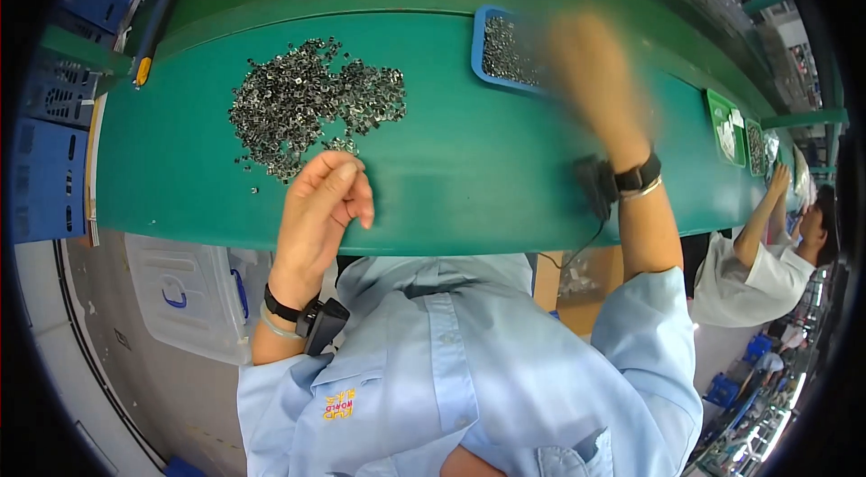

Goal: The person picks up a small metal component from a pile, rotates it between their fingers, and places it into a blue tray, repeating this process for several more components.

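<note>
Many small dark, shiny metal parts [293, 103] lie in a loose heap on the green work surface [433, 170]. My left hand [325, 193] is at the near edge of this heap, thumb and forefinger pinched together. Whatever may be between those fingertips is too small to make out. Smeared by motion, my right hand [595, 71] is over the right side of a blue tray [478, 53] and hides part of it. Small grey parts [507, 49] cover the tray's bottom. The right hand's fingers cannot be made out.
Farther right are a green tray [715, 107] with white pieces and another small green tray [752, 169]. A person [758, 270] works there. A yellow-tipped tool [143, 71] is at the far left. Below the table edge stands a clear plastic bin [185, 297].
</note>
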